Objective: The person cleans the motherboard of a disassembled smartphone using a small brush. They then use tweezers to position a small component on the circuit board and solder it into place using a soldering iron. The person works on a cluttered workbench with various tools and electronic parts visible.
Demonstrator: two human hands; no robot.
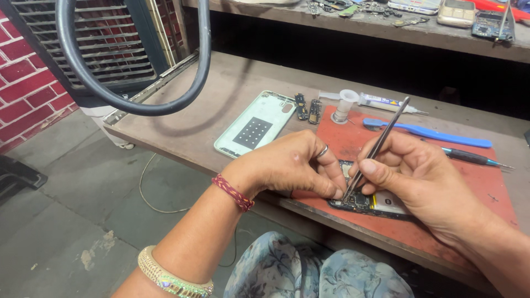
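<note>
Two hands meet over an opened phone point(371, 203) that lies on a red work mat point(469, 193) at the near edge of the wooden bench point(221, 88), its long axis running left to right in the head view. The right hand point(419, 176) has its fingers closed on thin metal tweezers point(378, 146); these slant from upper right down to lower left, with the tips on the dark circuit board at the left end of the phone. The left hand point(292, 163) is curled, its fingertips pressing on that same end just beside the tips, holding no tool. Both hands are equally near. Behind them, apart from the phone, lie a blue pry tool point(430, 132), a dark screwdriver point(475, 159), a glue syringe point(381, 101) and a small white reel point(345, 105); a pale green back cover point(255, 124) and two small boards point(308, 107) lie left of the mat. Nothing stands between the tips and the board
</note>
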